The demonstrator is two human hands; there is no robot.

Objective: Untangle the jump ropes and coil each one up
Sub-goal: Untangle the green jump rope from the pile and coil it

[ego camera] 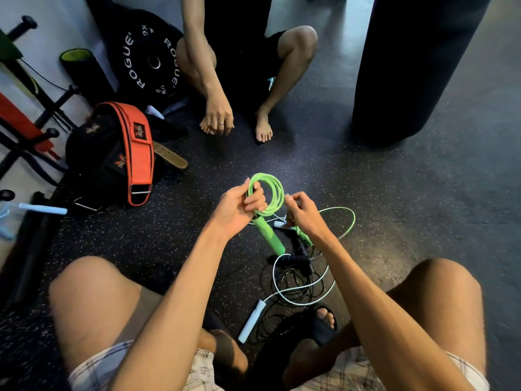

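The bright green plastic jump rope (272, 193) hangs half coiled above the speckled rubber floor (394, 221); the left hand (236, 210) clamps its loops to keep them stacked, the right hand (304, 215) pinches the loose tail, probably to feed another turn, over the tangled white-handled rope (251, 321) and thin black rope (296, 277)

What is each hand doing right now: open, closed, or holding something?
Left hand: closed, gripping the coiled green jump rope just above its handle.
Right hand: closed, holding the loose part of the same rope; exact grip hidden.
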